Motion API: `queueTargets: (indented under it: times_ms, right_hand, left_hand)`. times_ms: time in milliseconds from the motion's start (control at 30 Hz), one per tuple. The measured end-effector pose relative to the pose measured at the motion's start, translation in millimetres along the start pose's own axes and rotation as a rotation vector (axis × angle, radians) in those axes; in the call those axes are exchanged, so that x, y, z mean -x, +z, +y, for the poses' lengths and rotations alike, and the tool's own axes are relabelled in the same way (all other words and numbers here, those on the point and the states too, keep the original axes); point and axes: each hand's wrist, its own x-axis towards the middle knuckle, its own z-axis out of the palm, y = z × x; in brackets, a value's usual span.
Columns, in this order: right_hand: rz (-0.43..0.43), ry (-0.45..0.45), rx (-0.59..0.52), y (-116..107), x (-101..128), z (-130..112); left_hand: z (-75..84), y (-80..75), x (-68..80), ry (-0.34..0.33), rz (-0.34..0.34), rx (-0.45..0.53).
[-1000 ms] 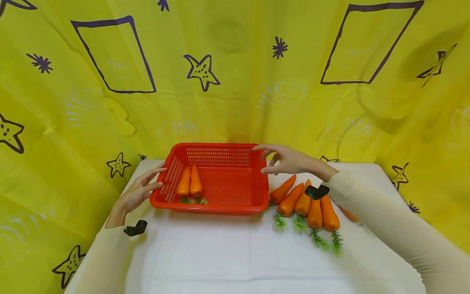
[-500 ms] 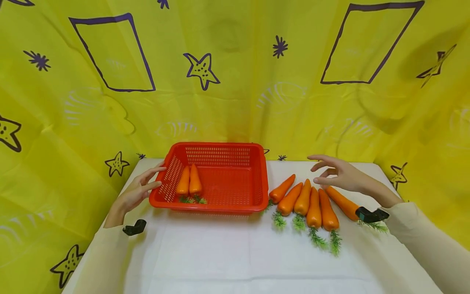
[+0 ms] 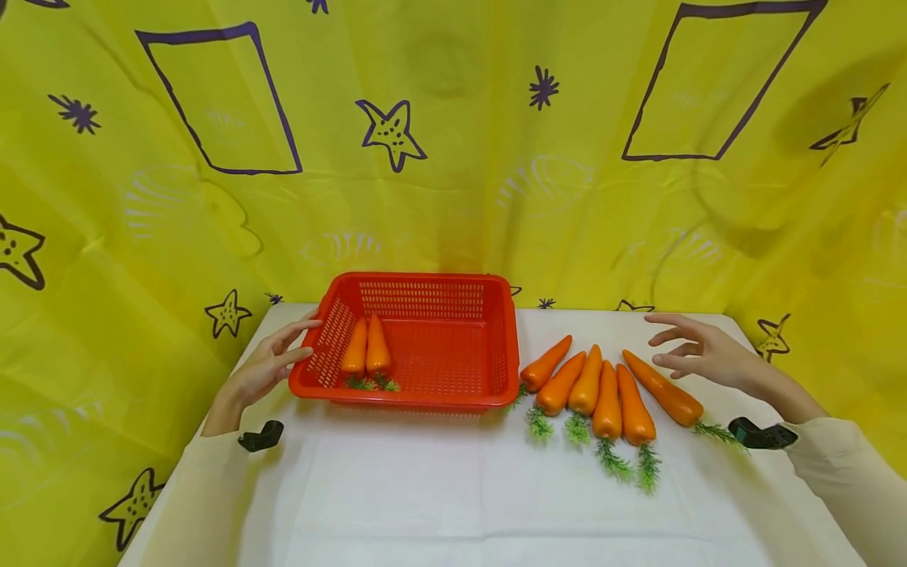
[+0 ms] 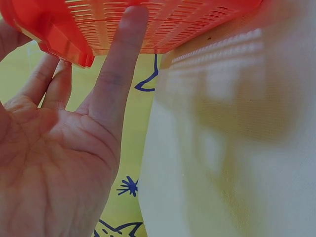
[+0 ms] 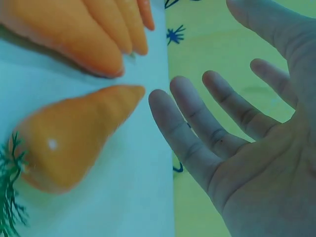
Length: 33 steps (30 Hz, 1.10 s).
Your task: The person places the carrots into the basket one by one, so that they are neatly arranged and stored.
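A red plastic basket [image 3: 425, 400] with slotted walls holds two orange carrots [image 3: 356, 350] with green tops, lying side by side at its left. My left hand [image 3: 265, 364] is at the basket's left end, fingertips on the rim and wall. In the left wrist view its fingers extend up against the slotted side of the basket. My right hand [image 3: 697, 350] hovers at the right, fingers spread and loosely bent, holding nothing. Closest to it lies a single carrot [image 3: 662, 390], its narrow tip pointing back and left; in the right wrist view that tip is just beside the fingertips.
A fanned row of several carrots [image 3: 595, 390] lies between the basket and the single carrot, leafy ends toward the front. A white cloth [image 3: 425, 488] covers the table. Behind and at both sides hangs a yellow curtain [image 3: 453, 213] with star drawings.
My right hand has moved from the basket's right rim out to the right, past the fanned carrots, uncovering the single carrot. The left hand stays at the basket.
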Motion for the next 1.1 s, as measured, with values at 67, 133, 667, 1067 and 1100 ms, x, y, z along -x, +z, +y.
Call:
queueTargets:
  times_ms: [67,133,667,1067,1100]
  right_hand:
    - [-0.019,0.013,0.037,-1,1,7]
    - [-0.054,0.031,0.072,-2,2,13]
    - [-0.387,0.165,0.026,-3,0,43]
    - [-0.390,0.165,0.004,0,-2,46]
    - [-0.392,0.159,0.004,0,-3,47]
  left_hand:
    - [0.1,0.7,0.5,-0.006,0.001,0.004]
    - [0.0,1.3,1.0,-0.012,0.003,0.001]
    - [-0.2,1.6,-0.8,-0.015,0.011,0.015]
    - [1.0,-0.6,-0.9,-0.022,0.021,-0.008]
    - [1.0,-1.1,-0.5,-0.025,0.025,-0.013]
